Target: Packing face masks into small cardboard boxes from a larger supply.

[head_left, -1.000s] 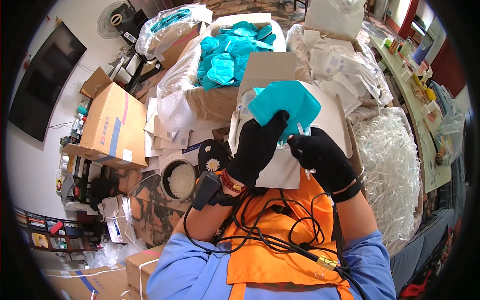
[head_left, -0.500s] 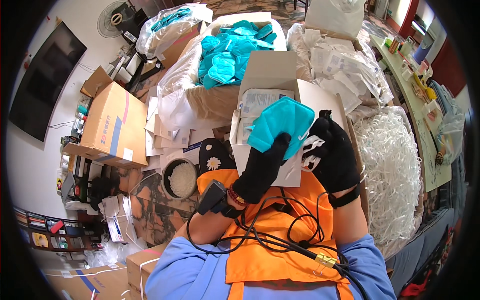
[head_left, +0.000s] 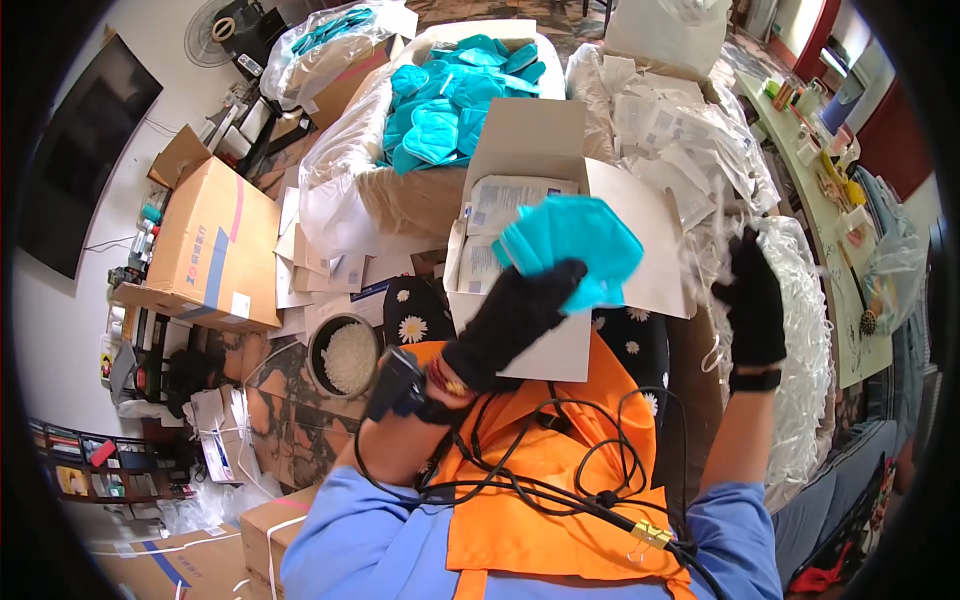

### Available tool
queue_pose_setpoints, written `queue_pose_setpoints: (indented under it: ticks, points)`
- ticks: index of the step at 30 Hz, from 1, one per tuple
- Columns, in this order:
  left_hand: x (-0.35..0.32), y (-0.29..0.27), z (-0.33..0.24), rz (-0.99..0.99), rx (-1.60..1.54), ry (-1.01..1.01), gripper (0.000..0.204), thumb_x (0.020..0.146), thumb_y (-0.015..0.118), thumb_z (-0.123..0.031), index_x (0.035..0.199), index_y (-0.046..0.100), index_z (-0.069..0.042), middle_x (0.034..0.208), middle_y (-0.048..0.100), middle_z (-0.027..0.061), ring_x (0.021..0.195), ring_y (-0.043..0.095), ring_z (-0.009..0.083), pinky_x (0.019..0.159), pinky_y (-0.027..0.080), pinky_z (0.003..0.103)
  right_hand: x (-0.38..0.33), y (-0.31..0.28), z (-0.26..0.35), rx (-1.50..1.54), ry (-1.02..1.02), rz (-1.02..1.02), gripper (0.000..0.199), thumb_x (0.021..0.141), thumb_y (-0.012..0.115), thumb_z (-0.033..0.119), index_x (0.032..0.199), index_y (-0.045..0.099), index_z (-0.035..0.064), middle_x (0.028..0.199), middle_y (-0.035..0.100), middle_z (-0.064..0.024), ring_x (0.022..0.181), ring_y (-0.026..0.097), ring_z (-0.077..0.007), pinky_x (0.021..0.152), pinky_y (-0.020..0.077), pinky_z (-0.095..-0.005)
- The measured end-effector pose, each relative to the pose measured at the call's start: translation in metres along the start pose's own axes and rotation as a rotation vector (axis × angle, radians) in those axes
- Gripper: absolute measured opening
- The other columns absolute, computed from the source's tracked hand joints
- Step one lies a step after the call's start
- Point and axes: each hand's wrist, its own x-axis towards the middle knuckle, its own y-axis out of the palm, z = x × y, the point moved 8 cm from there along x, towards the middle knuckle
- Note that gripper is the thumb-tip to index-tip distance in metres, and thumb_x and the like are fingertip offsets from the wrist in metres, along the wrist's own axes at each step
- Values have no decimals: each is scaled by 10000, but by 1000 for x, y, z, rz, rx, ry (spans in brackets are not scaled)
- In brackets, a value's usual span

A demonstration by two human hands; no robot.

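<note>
My left hand (head_left: 515, 315), in a black glove, is closed around the lower edge of a small stack of teal face masks (head_left: 580, 245), held over an open white carton (head_left: 540, 350). Inside that carton lie flat white printed packets (head_left: 515, 200). My right hand (head_left: 752, 305), also gloved in black, is raised over the left edge of a box heaped with thin white straps (head_left: 790, 400). Its thumb stands apart from the fingers, and nothing shows firmly gripped. Pale, motion-smeared strips (head_left: 718, 205) hang in the air beside it.
Behind the carton, a plastic-lined box holds a heap of teal masks (head_left: 440, 115). White packets (head_left: 665, 120) fill another lined box at its right. A bowl of white pellets (head_left: 348, 358) and a brown cardboard box (head_left: 215, 240) stand left. Black cables (head_left: 540, 470) cross my orange apron.
My right hand has moved right, away from the masks, and the white straps it held are now blurred beside it. My left hand still holds the masks, turned slightly.
</note>
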Motion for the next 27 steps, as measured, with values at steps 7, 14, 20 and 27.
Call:
queue_pose_setpoints:
  ticks: [7,14,20,27]
  points:
    - [99,-66,126,54,-461,-414,294,912,610,-212,1189,606,-112,950,625,29,724,570,92,588,462,229,-70,73,-29,-151,317,578,266,807,641,90,1066,607,34,907,667,-49,694,617,-100,592,478,-219]
    - [146,-70,270,-360,-1282,-932,341,867,666,-407,1020,604,-109,804,612,66,765,607,179,651,509,290,-81,136,-7,-140,320,654,235,885,620,234,951,653,12,859,677,-59,798,614,-126,697,456,-254]
    - [122,-96,227,-610,-822,-773,479,881,655,-392,1175,538,-33,1059,613,125,825,628,210,741,527,315,-61,165,1,-82,246,614,250,939,541,243,905,643,17,785,615,-22,706,547,-96,622,405,-245]
    - [81,-60,140,-380,-900,-555,296,993,478,-275,1101,613,-35,1025,671,98,872,657,187,816,528,332,-62,188,20,27,166,539,355,991,468,341,916,664,55,617,436,64,512,370,-24,479,278,-199]
